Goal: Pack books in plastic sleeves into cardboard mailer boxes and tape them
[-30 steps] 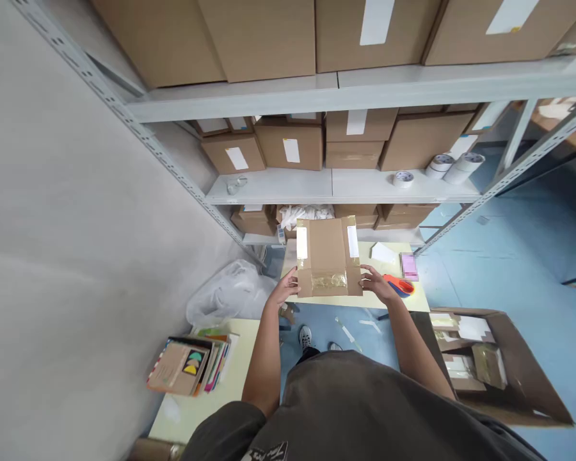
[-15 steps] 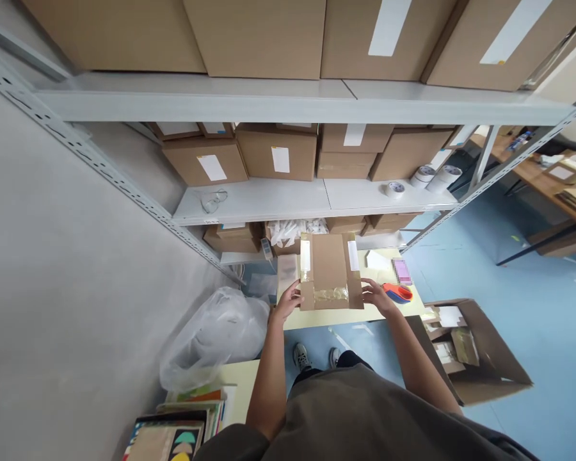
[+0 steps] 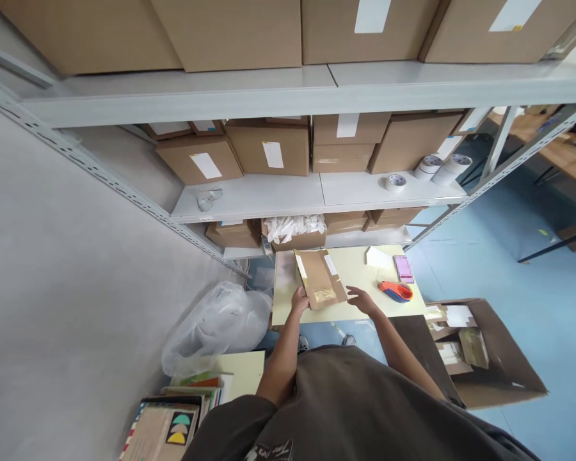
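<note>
A flat cardboard box (image 3: 317, 272) with brown tape and two white strips is tilted over the pale yellow table (image 3: 360, 307). My left hand (image 3: 300, 300) grips its lower left corner, thumb on top. Beside the right edge, my right hand (image 3: 361, 299) has its fingers stretched out and apart, with a small gap to the cardboard. A red and blue tape dispenser (image 3: 395, 291) lies right of that hand. Behind it are a purple item (image 3: 404, 269) and a white piece of paper (image 3: 378, 258).
Grey shelves (image 3: 269, 192) rise beyond the table, loaded with cartons, tape rolls (image 3: 395, 183) and glasses (image 3: 208, 198). A large open carton (image 3: 504, 358) with smaller boxes stands on the floor at right. Left are a clear plastic bag (image 3: 216, 326) and stacked envelopes (image 3: 163, 426).
The cardboard box has come down toward the table and turned at a slant. My right hand has come off its right edge; my left hand keeps hold.
</note>
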Action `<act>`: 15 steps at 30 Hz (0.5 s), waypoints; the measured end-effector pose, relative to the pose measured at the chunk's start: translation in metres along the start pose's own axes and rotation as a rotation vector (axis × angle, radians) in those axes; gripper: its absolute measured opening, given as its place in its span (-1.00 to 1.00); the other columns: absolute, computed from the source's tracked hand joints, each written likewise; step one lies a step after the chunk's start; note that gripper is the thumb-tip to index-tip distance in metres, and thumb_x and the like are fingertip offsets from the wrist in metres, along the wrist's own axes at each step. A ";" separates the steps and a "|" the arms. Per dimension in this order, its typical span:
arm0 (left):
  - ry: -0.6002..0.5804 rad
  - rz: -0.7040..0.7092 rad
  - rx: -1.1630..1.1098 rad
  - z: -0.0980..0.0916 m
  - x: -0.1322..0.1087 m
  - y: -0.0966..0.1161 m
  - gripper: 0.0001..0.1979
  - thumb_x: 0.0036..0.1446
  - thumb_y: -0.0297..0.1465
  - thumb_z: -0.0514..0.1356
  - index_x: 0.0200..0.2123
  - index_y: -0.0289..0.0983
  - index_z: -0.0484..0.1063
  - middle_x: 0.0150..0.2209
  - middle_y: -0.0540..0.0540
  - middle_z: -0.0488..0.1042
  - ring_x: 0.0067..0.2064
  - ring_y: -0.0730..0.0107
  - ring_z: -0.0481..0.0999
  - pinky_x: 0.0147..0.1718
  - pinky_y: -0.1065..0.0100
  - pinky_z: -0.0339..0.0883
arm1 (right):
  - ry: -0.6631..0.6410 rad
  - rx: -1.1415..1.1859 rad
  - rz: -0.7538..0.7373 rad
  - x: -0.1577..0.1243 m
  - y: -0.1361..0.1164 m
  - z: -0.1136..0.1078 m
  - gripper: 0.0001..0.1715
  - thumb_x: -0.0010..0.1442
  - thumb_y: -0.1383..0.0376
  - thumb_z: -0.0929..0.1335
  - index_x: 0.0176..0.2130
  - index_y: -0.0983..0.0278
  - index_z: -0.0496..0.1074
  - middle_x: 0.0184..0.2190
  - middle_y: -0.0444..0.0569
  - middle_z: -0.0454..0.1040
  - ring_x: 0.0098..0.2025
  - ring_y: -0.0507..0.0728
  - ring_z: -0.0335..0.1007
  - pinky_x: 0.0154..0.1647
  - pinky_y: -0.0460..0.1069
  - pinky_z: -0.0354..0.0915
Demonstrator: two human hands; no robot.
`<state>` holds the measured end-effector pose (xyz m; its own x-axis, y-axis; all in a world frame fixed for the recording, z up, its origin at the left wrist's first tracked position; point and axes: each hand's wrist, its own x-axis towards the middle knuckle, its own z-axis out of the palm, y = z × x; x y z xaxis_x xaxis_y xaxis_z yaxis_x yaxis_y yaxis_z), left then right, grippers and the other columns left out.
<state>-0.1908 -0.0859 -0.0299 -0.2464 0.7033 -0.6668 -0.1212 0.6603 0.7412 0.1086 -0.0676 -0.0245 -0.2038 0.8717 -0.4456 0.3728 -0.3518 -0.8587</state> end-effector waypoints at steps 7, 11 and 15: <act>0.085 0.125 -0.219 0.059 -0.024 0.010 -0.21 -0.09 -0.48 0.45 0.26 -0.23 0.36 -0.43 0.07 0.50 -0.39 0.37 0.59 -0.36 0.38 0.50 | 0.045 -0.460 -0.338 -0.017 0.009 0.039 -0.08 0.10 0.30 0.55 0.40 0.12 0.38 0.36 0.15 0.42 0.33 0.37 0.40 0.31 0.26 0.36; 0.083 0.237 -0.284 0.084 -0.032 0.030 0.01 -0.08 -0.44 0.49 0.43 -0.26 0.18 -0.40 0.05 0.53 -0.35 0.37 0.61 -0.26 0.35 0.52 | 0.232 -0.615 -0.408 -0.016 -0.007 0.024 -0.54 0.44 0.25 0.32 0.26 0.15 0.52 0.17 0.13 0.59 0.17 0.30 0.52 0.22 0.17 0.39; 0.006 0.351 -0.331 0.089 -0.027 0.052 -0.06 -0.02 -0.36 0.50 0.42 -0.28 0.25 -0.36 0.00 0.56 -0.33 0.35 0.63 -0.16 0.26 0.54 | 0.299 -0.593 -0.448 -0.008 -0.014 -0.011 -0.56 0.51 0.27 0.19 0.08 0.19 0.61 0.03 0.11 0.65 0.01 0.24 0.60 0.07 0.05 0.43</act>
<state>-0.1046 -0.0477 0.0197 -0.3327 0.8665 -0.3722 -0.3294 0.2631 0.9068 0.1147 -0.0662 -0.0062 -0.2279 0.9713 0.0684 0.7493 0.2198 -0.6247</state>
